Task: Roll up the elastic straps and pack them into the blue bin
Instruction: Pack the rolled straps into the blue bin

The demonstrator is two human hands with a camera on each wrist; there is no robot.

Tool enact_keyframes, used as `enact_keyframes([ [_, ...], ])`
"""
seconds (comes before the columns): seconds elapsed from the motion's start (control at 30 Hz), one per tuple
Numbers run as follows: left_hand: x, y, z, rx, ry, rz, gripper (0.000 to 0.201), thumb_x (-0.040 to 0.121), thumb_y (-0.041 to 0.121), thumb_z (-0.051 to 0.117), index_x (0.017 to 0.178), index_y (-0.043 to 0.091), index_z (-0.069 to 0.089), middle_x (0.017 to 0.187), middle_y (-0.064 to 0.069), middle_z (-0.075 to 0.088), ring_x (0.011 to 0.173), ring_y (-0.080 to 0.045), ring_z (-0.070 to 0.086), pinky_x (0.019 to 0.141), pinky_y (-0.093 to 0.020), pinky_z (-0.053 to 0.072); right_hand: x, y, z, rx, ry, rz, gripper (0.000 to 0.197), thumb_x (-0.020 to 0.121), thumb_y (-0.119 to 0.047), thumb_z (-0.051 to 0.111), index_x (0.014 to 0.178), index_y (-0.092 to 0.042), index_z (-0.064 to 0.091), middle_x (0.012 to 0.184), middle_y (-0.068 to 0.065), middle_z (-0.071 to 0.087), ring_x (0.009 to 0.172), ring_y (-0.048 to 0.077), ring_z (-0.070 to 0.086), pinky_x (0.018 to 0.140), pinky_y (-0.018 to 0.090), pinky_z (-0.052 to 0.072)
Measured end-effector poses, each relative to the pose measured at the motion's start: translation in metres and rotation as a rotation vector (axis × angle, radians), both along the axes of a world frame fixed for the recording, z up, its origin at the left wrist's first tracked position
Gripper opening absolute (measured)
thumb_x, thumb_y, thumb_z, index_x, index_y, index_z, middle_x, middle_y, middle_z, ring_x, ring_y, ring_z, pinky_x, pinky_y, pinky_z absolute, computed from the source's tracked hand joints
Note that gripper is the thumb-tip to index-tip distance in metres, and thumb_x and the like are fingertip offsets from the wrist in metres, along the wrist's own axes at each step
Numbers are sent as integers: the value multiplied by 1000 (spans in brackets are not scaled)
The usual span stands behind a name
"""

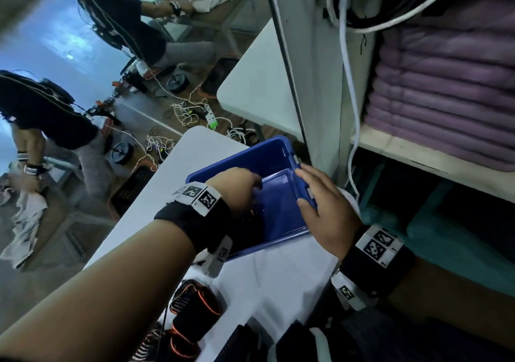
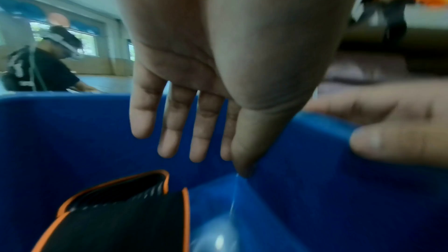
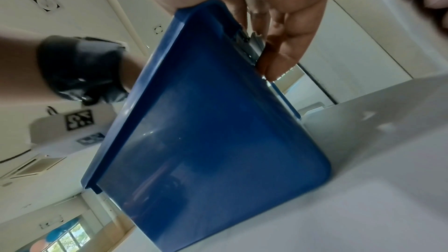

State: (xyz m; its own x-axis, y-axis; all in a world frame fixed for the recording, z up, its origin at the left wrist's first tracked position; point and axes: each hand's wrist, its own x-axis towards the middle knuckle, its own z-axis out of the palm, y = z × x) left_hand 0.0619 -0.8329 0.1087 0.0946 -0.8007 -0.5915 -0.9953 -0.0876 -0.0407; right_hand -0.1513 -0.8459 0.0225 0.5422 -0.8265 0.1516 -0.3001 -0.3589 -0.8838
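The blue bin (image 1: 276, 163) stands on the white table (image 1: 281, 283). My left hand (image 1: 245, 186) reaches into it; in the left wrist view the left hand (image 2: 194, 156) hangs open with straight fingers, holding nothing. Just below it a rolled black strap with orange edging (image 2: 126, 216) lies on the bin floor, and it shows dimly under my wrist (image 1: 250, 218). My right hand (image 1: 315, 194) grips the bin's right rim, thumb inside, fingers (image 3: 278, 60) curled at the outer side by a grey latch. Several more straps (image 1: 195, 303) lie at the table's near edge.
A shelf unit stands close on the right with folded purple clothing (image 1: 451, 88) and a hanging white cable (image 1: 351, 88). A second white table (image 1: 256, 82) is beyond the bin. Two people work at tables to the left, and cables lie on the floor (image 1: 189, 110).
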Motion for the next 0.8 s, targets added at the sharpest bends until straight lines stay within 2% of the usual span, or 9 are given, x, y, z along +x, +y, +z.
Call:
enact_keyframes([
  [0.07,7,26,24,-202,138,117,24,88,36,67,110,27,69,105,4,70,95,-18,65,87,-32,52,4,-3,-2,21,-3,25,57,90,-4,59,145,-13,45,153,-5,39,138,8,41,115,24,32],
  [0.2,28,111,61,-522,311,521,5,91,27,68,94,25,71,85,12,71,75,-4,63,75,-22,50,16,-8,-2,38,-27,74,54,91,-2,59,143,-12,47,152,-3,41,136,8,42,112,21,31],
  [0.3,52,190,47,-636,281,852,12,90,18,66,85,27,70,80,8,72,74,-13,66,73,-31,53,25,-7,-3,48,-37,108,53,92,-2,59,143,-13,47,151,-2,42,134,8,42,111,24,35],
  [0.37,59,231,25,-570,281,984,25,84,6,63,86,30,69,85,9,73,76,-13,67,76,-34,55,28,-6,-3,44,-34,125,53,93,-3,58,143,-14,47,151,-3,42,134,6,42,110,27,36],
  [0.4,58,246,13,-476,276,981,28,82,5,64,90,32,68,92,10,72,79,-10,66,79,-32,54,30,-5,-4,40,-36,132,53,93,-3,58,143,-14,47,151,-3,42,133,5,41,110,28,36],
  [0.47,54,263,-9,-257,233,889,34,79,17,74,106,35,64,109,11,66,93,-8,62,86,-27,49,31,-5,-5,31,-48,141,53,93,-2,58,143,-14,47,150,-3,43,132,3,41,110,31,38],
  [0.57,49,269,-35,-55,209,808,65,66,39,83,127,35,60,117,10,58,107,-11,57,94,-27,46,32,-6,-5,6,-42,152,53,93,-2,58,144,-13,47,150,-2,44,133,6,42,111,38,41],
  [0.67,44,265,-52,20,194,707,81,52,53,80,129,40,57,114,9,55,106,-14,58,96,-34,51,32,-8,-4,3,-34,169,53,94,-3,57,144,-12,46,150,0,43,134,11,43,110,45,42],
  [0.8,40,263,-69,19,95,627,77,54,53,78,125,33,56,114,5,56,104,-18,60,90,-35,53,31,-7,-4,8,-48,169,53,94,-3,57,145,-13,46,150,0,43,134,12,44,108,48,44],
])
